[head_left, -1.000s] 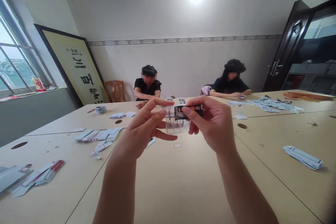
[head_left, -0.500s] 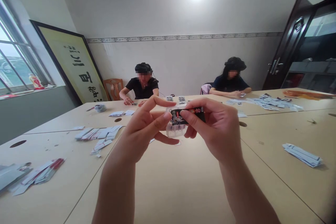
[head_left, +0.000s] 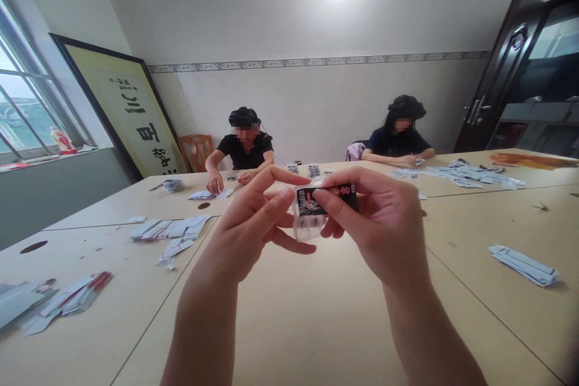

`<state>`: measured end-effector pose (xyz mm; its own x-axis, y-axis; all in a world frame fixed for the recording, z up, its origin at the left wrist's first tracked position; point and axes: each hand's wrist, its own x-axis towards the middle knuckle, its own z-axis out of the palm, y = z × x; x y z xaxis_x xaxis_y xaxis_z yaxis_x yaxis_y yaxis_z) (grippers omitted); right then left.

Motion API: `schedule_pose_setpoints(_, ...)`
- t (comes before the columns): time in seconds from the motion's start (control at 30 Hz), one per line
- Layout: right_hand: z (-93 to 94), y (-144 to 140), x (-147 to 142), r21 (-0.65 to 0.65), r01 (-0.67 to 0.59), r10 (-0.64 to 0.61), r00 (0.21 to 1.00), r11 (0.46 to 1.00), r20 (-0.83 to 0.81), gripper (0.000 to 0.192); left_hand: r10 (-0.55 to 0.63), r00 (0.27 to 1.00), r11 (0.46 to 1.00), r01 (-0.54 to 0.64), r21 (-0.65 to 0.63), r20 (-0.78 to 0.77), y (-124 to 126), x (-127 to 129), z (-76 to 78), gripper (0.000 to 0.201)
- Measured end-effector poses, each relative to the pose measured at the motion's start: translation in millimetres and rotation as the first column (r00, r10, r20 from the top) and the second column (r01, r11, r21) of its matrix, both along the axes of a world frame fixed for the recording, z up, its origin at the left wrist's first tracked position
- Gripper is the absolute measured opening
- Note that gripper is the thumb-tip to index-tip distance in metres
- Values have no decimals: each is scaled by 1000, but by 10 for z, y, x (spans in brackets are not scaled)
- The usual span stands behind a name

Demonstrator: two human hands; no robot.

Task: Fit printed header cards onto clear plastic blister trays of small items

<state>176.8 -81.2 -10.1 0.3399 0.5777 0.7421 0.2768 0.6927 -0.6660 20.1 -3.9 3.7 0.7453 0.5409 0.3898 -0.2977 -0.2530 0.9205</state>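
A small clear plastic packet [head_left: 308, 224] with a black printed card [head_left: 326, 199] at its top is held above the beige table [head_left: 316, 313], pinched closed between the left hand [head_left: 253, 226] and right hand [head_left: 380, 223], the card seemingly being seated, so steady, aligned pressure is called for.

Clear glossy plastic packet [head_left: 309, 226], matt table [head_left: 316, 313]

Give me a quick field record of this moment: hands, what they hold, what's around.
left hand: pinches the clear packet at its left edge
right hand: grips the black card at the packet's top
height: both held above the table
near left: card piles
near right: small stack
others: two people seated at the far side, hands on the table
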Motion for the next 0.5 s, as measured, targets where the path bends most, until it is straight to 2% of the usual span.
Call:
schedule_pose_setpoints(0.13, -6, -10, -2, 8, 20, -20, 1000, 1000, -2, 5, 46, 999, 999, -46, -1, 7, -35, 30, 13, 24)
schedule_pose_setpoints(0.33, -17, -9, 0, 33, 43, -43, 999, 999, 3, 6, -13, 1000, 1000, 13, 2, -3, 7, 52, 4, 20)
schedule_pose_setpoints(0.5, -13, -2, -5, 35, 57, -57, 998, 998, 17, 6, 58, 998, 998, -58, -10, 5, -36, 60, 12, 22)
